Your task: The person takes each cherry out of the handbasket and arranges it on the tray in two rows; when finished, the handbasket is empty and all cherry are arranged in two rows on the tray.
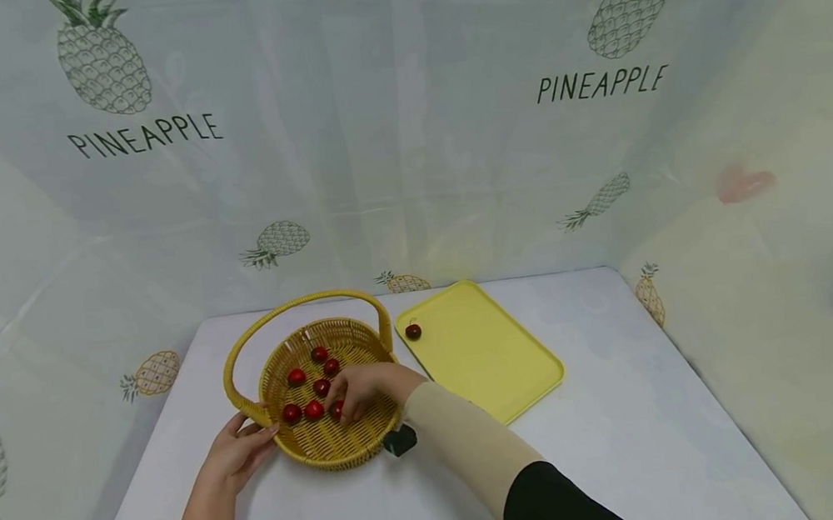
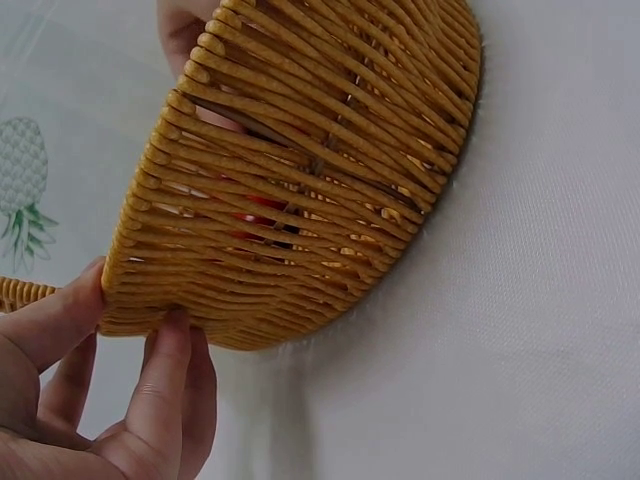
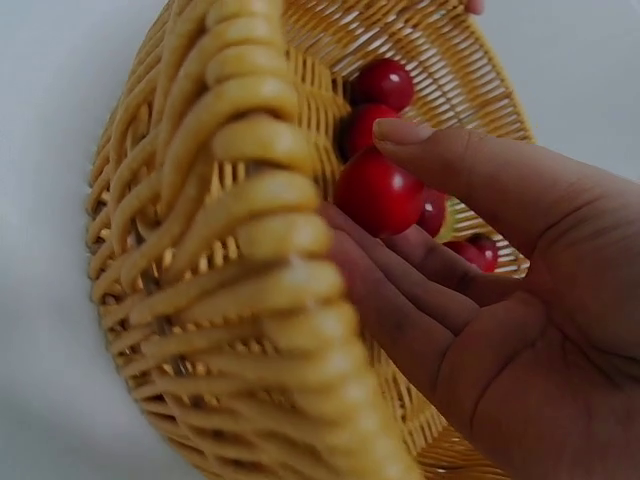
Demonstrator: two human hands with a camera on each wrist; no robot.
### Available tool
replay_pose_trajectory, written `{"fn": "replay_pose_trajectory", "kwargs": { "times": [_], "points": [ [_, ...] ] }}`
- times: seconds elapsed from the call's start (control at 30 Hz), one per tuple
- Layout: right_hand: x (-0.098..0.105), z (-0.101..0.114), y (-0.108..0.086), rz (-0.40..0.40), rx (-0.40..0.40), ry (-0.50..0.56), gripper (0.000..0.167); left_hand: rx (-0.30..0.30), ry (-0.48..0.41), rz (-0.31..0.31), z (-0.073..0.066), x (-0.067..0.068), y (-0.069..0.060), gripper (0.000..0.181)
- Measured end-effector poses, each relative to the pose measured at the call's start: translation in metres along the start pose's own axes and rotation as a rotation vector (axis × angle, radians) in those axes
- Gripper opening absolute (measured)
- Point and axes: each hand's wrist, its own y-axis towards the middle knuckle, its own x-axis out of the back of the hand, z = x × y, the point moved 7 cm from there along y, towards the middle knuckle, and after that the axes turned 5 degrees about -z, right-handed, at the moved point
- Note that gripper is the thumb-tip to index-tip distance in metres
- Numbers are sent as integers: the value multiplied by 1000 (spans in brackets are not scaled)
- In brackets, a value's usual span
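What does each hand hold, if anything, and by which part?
The left hand grips the basket rim beside its handle. Whether the right hand grips a cherry cannot be told.

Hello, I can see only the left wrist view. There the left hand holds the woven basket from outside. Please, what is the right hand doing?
Observer: The right hand reaches inside the basket, its thumb and fingers around a red cherry.
Operator: Thank you. Does anything stand beside the basket?
Observer: Yes, in the head view a yellow tray lies on the table, to the right of the basket.
Operator: And is something on this tray?
Observer: One dark cherry, near the tray's left corner.
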Motion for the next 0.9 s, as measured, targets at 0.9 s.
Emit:
{"fn": "replay_pose_trajectory", "kwargs": {
  "times": [0.9],
  "points": [
    [34,24,-57,-55,194,-140,17,19,-15,18,1,2,-1,64]
  ]
}}
